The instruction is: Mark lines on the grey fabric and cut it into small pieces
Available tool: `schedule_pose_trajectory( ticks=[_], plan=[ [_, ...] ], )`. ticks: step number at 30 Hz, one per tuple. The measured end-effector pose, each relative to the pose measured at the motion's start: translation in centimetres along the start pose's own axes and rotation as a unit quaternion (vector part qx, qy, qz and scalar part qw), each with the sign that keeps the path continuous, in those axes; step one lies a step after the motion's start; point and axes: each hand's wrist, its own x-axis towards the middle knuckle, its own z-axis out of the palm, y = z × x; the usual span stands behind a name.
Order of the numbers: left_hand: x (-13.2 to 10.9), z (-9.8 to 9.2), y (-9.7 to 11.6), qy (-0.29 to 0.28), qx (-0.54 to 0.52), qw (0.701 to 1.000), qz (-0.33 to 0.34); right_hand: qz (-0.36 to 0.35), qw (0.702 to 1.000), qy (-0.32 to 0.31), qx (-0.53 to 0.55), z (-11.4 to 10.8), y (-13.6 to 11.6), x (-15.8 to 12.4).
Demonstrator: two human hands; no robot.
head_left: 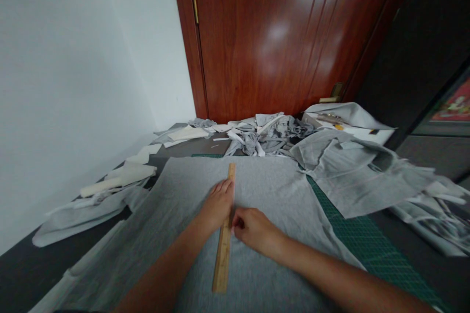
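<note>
- Pressing from above, the left hand (219,204) lies fairly flat across the wooden ruler (221,266), fingers extended rather than wrapped around it, presumably to keep it from slipping.
- The right hand (256,231) rests just beside the ruler's right edge, fingers curled inward; whether they pinch something small cannot be told.
- The ruler lies lengthwise, pointing away from the person, on the middle of a grey cloth (281,183), probably so that its edge gives a straight guide.
- The cloth is spread nearly smooth over the bench (24,261), likely so that the ruler sits flat; a green cutting mat (362,242) shows from under its right side, perhaps protecting the surface.
- Grey fabric pieces (356,176) and pale scraps (188,133) lie around the edges, seemingly pushed aside to leave working room.
- Counted: two hands, one ruler, one spread cloth, one visible mat, one white box (369,134) at the far right; the scraps overlap too much to count.
</note>
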Motion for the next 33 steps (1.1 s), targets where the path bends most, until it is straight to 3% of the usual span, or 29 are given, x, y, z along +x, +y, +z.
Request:
schedule_pose_trajectory(
  ticks=[5, 13, 33],
  plan=[
    [-0.3, -0.6, 0.5, 0.008, 0.019, 1.000, -0.004, -0.006, 0.999, 0.004, 0.032, 0.2, 0.0, -0.3],
    [-0.7, -1.2, 1.0, -0.045, 0.039, 0.998, -0.018, -0.003, 0.999, -0.008, 0.037, 0.4, -0.3, -1.4],
    [-0.6, -1.1, 1.5, -0.034, 0.023, 0.999, -0.035, -0.034, 0.994, -0.050, 0.090, 2.0, -1.4, -7.4]
  ],
)
